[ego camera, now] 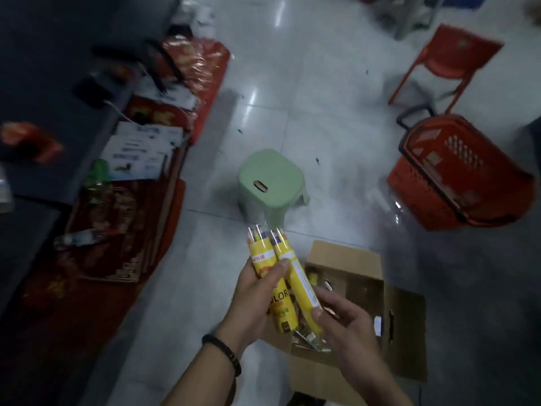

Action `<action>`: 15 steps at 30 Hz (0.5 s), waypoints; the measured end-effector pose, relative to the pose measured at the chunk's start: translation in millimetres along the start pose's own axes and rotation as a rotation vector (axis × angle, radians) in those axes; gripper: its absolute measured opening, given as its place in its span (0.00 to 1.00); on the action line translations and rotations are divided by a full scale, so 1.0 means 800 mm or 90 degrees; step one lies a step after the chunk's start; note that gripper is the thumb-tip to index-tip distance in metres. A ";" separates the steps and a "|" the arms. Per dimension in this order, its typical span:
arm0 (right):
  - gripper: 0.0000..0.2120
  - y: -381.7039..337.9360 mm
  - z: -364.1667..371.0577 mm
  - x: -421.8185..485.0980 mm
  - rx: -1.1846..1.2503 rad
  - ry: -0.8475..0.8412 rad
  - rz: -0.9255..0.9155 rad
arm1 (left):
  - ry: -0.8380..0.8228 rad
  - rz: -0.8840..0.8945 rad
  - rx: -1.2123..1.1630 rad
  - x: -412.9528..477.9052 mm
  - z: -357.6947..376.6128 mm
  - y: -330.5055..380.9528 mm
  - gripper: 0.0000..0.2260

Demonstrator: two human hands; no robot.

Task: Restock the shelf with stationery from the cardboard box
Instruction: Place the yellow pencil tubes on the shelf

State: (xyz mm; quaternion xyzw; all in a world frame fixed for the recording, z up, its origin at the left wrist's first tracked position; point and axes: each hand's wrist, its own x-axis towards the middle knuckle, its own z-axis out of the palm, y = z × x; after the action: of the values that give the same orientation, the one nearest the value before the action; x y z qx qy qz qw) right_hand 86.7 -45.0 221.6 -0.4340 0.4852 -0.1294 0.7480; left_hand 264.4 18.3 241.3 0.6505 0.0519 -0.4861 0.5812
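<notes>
Two yellow pencil tubes (281, 303) side by side at 6 o'clock, pencil tips up.

Left hand (251, 300) wrapped round left tube (260, 259), thumb across label.

Right hand (348, 332) pinching lower end of right tube (298, 282) with curled fingertips.

One cardboard box (345, 257) on floor at 5 o'clock, flaps open, under both hands. Inside: more yellow tubes and clear packets, jumbled, count unclear.

One green stool (269, 183) at 12 o'clock of hands.

One red basket (456, 177) at 3 o'clock, contents unclear.

One red chair (456, 57) at 1 o'clock.

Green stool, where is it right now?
In the head view, the green stool stands on the floor at centre, just beyond the pencil tubes, left of the red basket.
</notes>
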 end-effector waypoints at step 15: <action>0.15 -0.312 0.418 -0.268 -0.344 -0.443 -0.298 | 0.129 0.338 -0.082 -0.403 -0.284 0.332 0.12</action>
State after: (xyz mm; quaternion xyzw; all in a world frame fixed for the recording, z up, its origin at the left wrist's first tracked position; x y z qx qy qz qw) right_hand 317.2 114.5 598.0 -0.7271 0.1126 -0.0109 0.6771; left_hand 393.8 277.4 618.2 0.6482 -0.0316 -0.2457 0.7200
